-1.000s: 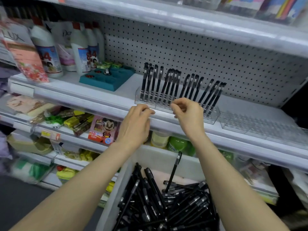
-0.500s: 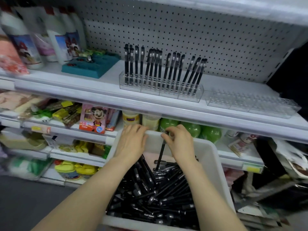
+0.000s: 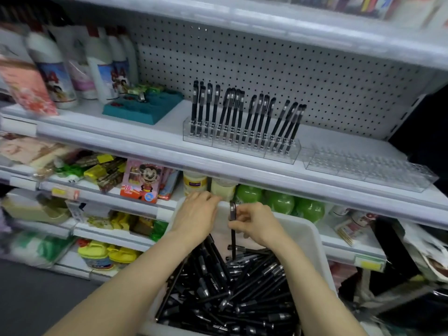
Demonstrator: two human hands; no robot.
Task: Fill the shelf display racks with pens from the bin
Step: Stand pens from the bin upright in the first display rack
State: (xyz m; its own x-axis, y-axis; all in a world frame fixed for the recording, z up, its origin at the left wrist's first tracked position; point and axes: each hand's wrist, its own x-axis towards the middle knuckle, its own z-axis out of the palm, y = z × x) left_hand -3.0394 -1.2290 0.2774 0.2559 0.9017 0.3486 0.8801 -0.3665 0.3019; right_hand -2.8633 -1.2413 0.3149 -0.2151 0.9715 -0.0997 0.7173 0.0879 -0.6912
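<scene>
The right hand has its grip clamped on one black pen, pinched near the cap and held upright above the white bin. The bin is heaped with more black pens, whose white print is too small to read. The left hand lies on the bin's far rim with its fingers bent forward; whether they clasp the rim I cannot tell. On the shelf above, a clear rack holds rows of standing pens, and a second clear rack sits just to its right. A pink box below reads "1·8". The bottles show red letters, possibly "A4".
</scene>
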